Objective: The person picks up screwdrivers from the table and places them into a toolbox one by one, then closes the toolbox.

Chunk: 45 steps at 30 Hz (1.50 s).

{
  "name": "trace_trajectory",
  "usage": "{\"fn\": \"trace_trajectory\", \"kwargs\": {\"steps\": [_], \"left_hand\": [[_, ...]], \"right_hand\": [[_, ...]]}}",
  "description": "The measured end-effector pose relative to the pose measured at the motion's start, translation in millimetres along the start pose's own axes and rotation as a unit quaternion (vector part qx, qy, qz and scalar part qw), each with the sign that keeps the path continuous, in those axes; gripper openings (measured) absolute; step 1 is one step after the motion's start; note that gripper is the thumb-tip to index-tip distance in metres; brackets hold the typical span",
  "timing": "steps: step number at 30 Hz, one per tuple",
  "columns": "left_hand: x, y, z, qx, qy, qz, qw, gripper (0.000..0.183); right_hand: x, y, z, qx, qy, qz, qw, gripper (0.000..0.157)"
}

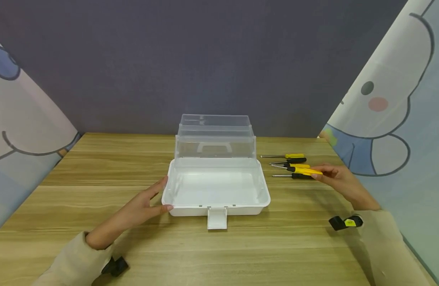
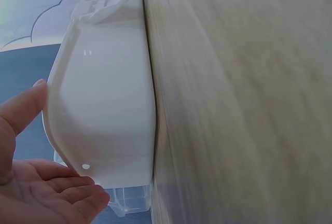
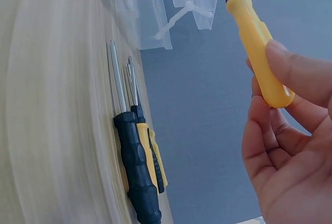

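A white plastic box [image 1: 219, 186] with its clear lid [image 1: 215, 137] raised stands on the table, its front latch [image 1: 217, 218] hanging down. My left hand [image 1: 147, 204] rests against the box's left front corner, thumb at the front rim and fingers along the side. Between thumb and fingers, my right hand [image 1: 335, 180] pinches the yellow handle of a screwdriver [image 3: 259, 53], held above the table with its shaft pointing toward the box. Beneath it lie more screwdrivers, among them a black-handled one [image 3: 137, 167] and a yellow-handled one [image 1: 294, 155].
The wooden table [image 1: 108, 171] meets a dark grey backdrop [image 1: 212, 59] at the rear. Patterned cloth [image 1: 394, 119] hangs along the right side, with similar cloth on the left. The screwdrivers lie to the right of the box.
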<state>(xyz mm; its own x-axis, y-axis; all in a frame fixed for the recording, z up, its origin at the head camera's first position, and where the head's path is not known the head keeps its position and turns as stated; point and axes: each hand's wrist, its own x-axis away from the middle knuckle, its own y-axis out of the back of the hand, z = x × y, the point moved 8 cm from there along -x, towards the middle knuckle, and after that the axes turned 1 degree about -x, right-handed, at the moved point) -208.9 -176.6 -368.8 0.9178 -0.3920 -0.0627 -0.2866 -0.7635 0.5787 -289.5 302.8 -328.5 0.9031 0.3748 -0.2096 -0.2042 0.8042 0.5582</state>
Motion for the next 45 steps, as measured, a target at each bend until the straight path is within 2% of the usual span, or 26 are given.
{"fn": "trace_trajectory", "kwargs": {"steps": [9, 17, 39, 45], "left_hand": [[0.6, -0.1, -0.3, 0.008, -0.001, 0.001, 1.0000, 0.087], [0.4, 0.0, 1.4, 0.007, 0.005, -0.001, 1.0000, 0.088], [2.2, -0.9, -0.9, 0.000, 0.005, -0.001, 1.0000, 0.089], [1.4, -1.3, 1.2, 0.002, 0.005, 0.001, 1.0000, 0.088]], "right_hand": [[-3.2, -1.2, 6.7, -0.024, 0.026, -0.027, 0.999, 0.025], [-5.2, -6.2, 8.5, 0.005, -0.007, -0.023, 1.000, 0.030], [-9.8, -16.6, 16.9, 0.022, -0.011, -0.039, 0.999, 0.031], [-13.2, -23.3, 23.6, 0.005, 0.011, -0.036, 0.999, 0.030]]}}
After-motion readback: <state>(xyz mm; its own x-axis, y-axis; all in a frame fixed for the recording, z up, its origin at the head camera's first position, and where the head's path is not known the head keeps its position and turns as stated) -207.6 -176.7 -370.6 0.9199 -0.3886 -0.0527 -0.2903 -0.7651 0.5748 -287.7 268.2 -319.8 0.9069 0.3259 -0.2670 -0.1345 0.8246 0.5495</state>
